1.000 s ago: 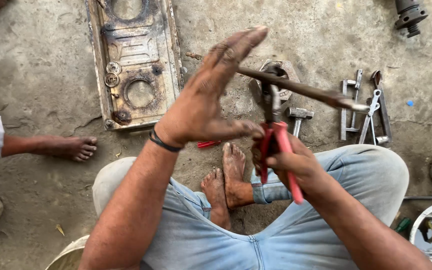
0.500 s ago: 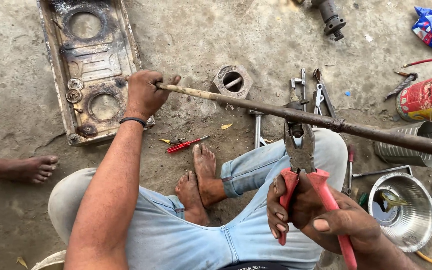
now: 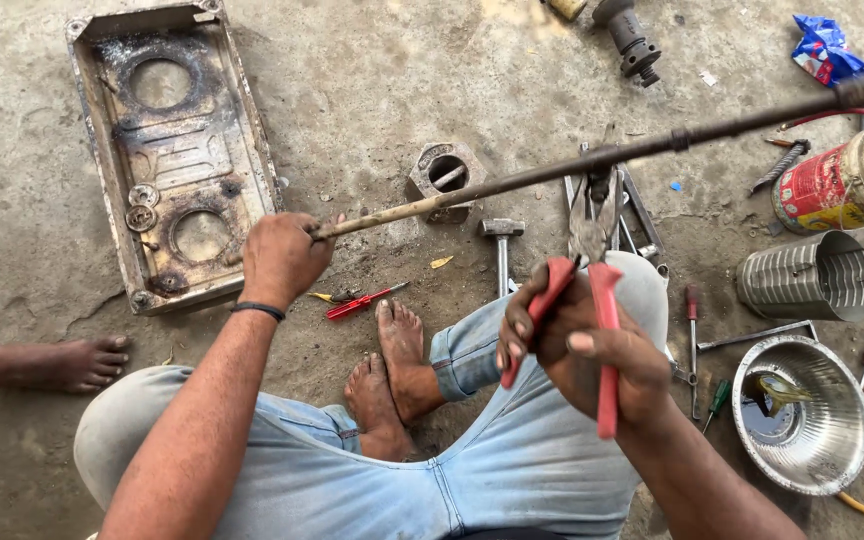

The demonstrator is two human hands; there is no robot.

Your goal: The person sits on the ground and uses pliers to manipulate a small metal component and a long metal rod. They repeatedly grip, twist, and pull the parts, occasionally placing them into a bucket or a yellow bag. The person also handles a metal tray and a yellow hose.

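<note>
Left hand (image 3: 280, 258) fingers still gripping rod (image 3: 592, 158) (now tilted higher), right hand (image 3: 577, 340) fingers clasping pliers (image 3: 592, 240)

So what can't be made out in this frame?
Head view only:
- Far end of the rod: cut off by the right edge.
- Plier jaws on the rod: the grip point is too small to tell.
- Rod end inside the left hand: hidden by fingers.
- Bowl contents: glare, unclear.
- Right hand palm: faces away.
</note>
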